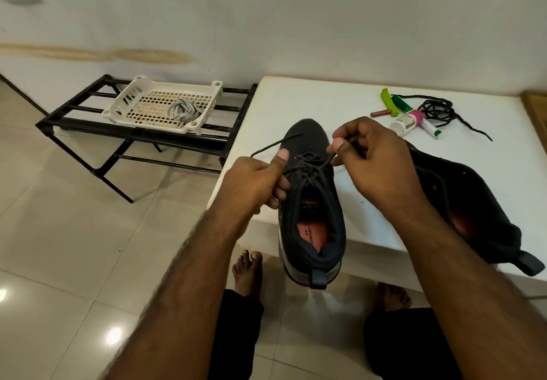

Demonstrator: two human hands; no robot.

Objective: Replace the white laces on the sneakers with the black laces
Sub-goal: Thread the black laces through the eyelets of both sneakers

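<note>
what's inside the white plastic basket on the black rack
A bundle of pale grey-white shoelaces lies in the white perforated plastic basket, toward its right side. Nothing else shows inside; whatever lies under the bundle is covered.

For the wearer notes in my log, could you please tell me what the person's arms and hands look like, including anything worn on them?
Both forearms are bare up to the frame edge: no sleeves show. The left hand and right hand wear no gloves, and no rings, watch or bands are visible. The arms carry fine hair, and the thumbnails are short and unpainted.
</note>
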